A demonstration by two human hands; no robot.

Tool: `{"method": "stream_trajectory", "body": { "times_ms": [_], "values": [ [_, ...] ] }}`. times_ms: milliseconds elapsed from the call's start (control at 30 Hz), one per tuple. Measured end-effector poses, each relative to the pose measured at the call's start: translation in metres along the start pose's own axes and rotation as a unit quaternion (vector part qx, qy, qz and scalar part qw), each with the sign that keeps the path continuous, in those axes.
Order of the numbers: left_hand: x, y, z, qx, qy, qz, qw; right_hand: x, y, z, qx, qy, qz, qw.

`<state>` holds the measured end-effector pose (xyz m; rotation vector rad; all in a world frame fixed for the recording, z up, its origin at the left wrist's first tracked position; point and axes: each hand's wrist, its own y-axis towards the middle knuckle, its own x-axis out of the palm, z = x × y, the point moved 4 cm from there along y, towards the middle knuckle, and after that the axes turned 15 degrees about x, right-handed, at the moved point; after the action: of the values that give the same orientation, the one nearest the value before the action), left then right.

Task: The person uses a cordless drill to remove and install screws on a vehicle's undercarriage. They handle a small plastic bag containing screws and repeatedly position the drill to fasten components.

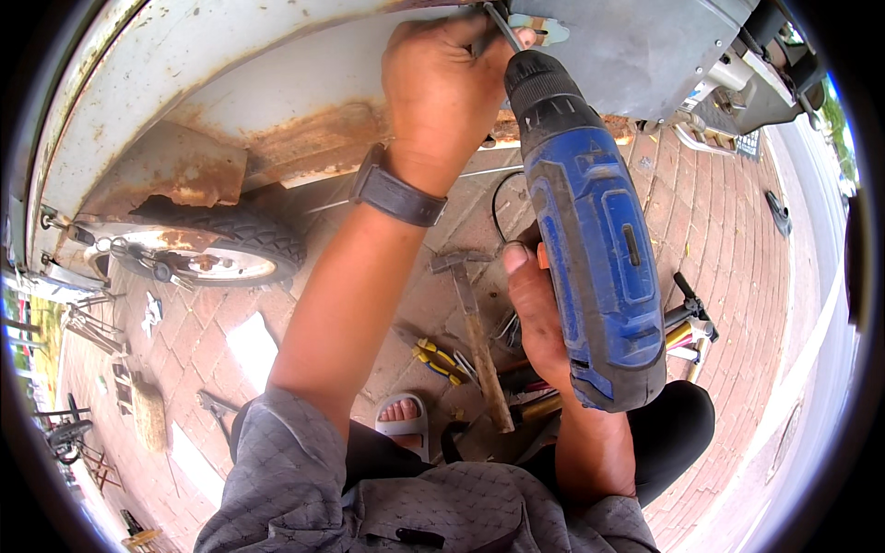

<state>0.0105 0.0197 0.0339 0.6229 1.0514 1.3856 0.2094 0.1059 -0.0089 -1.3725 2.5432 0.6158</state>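
A blue and black cordless drill [599,249] points up and away from me, its chuck toward the grey metal panel [636,64]. My right hand [539,318] is wrapped round the drill's handle, which the body largely hides; the thumb lies near an orange part. From the chuck, a thin metal bit [503,28] reaches the top edge of the picture. My left hand [442,92] is closed beside the bit, fingers bent against the panel. What those fingers pinch is hidden. A pale green patch [551,29] shows on the panel just right of the fingertips.
Rusty, torn bodywork [184,166] hangs over a vehicle wheel [221,258] at the left. On the brick paving below lie a hammer [475,341], yellow-and-black pliers [438,359] and other tools. White sheets [253,346] lie left of my left forearm. A sandalled foot [403,419] is beneath me.
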Motion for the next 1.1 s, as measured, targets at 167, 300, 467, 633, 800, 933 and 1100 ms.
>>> {"method": "stream_trajectory", "body": {
  "times_ms": [167, 300, 467, 633, 800, 933, 1100],
  "values": [
    [0.0, 0.0007, 0.0011, 0.005, 0.008, 0.006, 1.0, -0.0012, -0.0015, -0.0023, -0.007, -0.041, 0.009, 0.999],
    [0.001, 0.0008, 0.0012, -0.014, -0.011, 0.004, 1.0, -0.0016, -0.0034, -0.0028, 0.011, -0.054, 0.002, 0.998],
    [0.0004, 0.0018, 0.0031, -0.021, 0.004, 0.001, 1.0, -0.0014, -0.0044, -0.0034, 0.034, -0.069, -0.011, 0.997],
    [0.0, 0.0025, 0.0033, -0.024, -0.005, -0.001, 1.0, -0.0015, -0.0049, -0.0045, 0.058, -0.084, -0.021, 0.995],
    [0.0041, -0.0008, -0.0022, -0.064, -0.066, 0.018, 0.996, -0.0021, -0.0045, -0.006, 0.082, -0.102, -0.035, 0.991],
    [0.0064, -0.0005, -0.0042, -0.022, -0.081, 0.051, 0.995, -0.0007, -0.0044, -0.0057, 0.103, -0.123, -0.052, 0.986],
    [0.0075, -0.0013, -0.0048, -0.007, -0.063, 0.062, 0.996, 0.0022, -0.0061, -0.0032, 0.12, -0.171, -0.062, 0.976]
  ]
}}
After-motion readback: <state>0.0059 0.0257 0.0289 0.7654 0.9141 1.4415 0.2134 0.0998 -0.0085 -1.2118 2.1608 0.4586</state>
